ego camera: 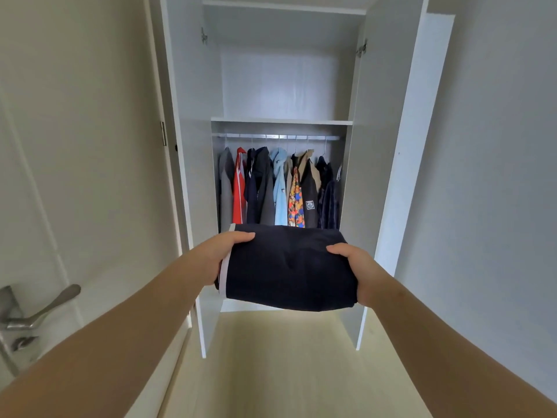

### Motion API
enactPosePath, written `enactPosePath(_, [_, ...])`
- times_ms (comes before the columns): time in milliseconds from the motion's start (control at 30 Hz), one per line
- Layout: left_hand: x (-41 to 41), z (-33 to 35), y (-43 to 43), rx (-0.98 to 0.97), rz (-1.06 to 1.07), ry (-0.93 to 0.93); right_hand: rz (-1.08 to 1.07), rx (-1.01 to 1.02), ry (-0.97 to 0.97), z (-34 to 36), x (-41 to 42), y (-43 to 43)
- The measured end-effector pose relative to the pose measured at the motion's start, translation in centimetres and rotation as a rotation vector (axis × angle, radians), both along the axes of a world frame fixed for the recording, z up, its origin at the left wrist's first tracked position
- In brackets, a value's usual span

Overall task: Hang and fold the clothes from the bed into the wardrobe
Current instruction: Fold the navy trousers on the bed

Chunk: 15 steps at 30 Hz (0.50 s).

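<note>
Folded navy garment (289, 267) was held clear of the floor (286, 372), directly in front of the open wardrobe (196, 86). In view it covered the lower ends of the hung clothes (280, 188). White trim ran along its L edge.

L hand (220, 254): grip pinching the garment's L edge, thumb on top, fingers under the cloth and out of sight. R hand (358, 270): same at the R edge, grip pinching the cloth, thumb on top, fingers hidden below.

Both wardrobe doors stood open. Inside, a shelf (281, 119) sat just above a metal rail (277, 136). The hung clothes were packed side by side along the rail, incl. grey, red w/ white stripe, light blue, a multicolour print and several dark items.

Lever door handle (42, 309) at far L of frame.
</note>
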<state>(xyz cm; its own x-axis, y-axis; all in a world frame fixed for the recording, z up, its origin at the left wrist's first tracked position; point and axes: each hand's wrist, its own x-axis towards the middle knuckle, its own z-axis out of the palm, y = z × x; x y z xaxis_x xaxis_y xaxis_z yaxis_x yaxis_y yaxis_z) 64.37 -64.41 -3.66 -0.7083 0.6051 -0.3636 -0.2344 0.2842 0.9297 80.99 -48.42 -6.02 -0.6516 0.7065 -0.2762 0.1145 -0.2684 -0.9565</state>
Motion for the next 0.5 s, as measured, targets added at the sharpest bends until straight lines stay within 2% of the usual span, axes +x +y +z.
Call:
enactPosePath(267, [-11.4, 0.9, 8.4, 0.072, -0.017, 0.025, -0.046, 0.063, 0.028, 1.4, -11.2, 8.2])
enactPosePath(500, [-26.4, 4.7, 16.0, 0.127, -0.011, 0.066, 0.0, 0.074, 0.121, 5.4, -25.8, 16.1])
